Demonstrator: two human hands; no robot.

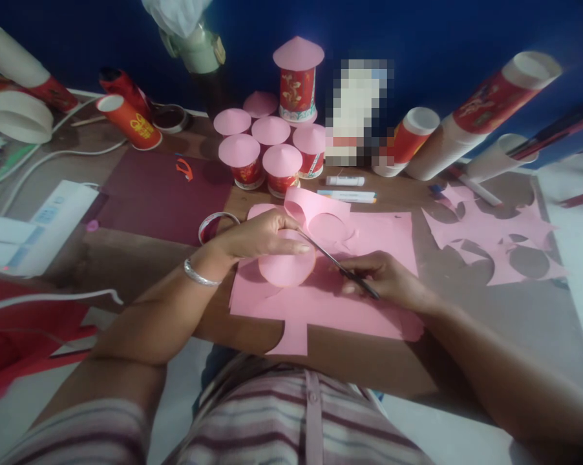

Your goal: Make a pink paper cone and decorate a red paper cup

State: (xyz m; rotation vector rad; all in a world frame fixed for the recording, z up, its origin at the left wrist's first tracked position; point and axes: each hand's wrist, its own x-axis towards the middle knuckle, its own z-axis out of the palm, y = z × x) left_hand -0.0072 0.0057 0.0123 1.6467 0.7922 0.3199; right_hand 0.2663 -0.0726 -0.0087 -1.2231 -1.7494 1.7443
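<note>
My left hand [260, 237] pinches a pink paper circle [287, 266] and holds it just above a large pink paper sheet [330, 303] with round holes cut in it. My right hand [386, 279] grips black scissors [337, 263], whose blades point up-left into the circle's edge near my left fingertips. A curled pink offcut [304, 210] lies behind the circle. A silver bangle circles my left wrist.
Several red paper cups with pink cone lids [272, 155] stand behind the sheet. A tape roll [214, 226], glue sticks [344, 187], stacked cups [470, 123] and pink scraps [495, 239] lie around. A dark red sheet [160, 194] and white cables [53, 161] are at left.
</note>
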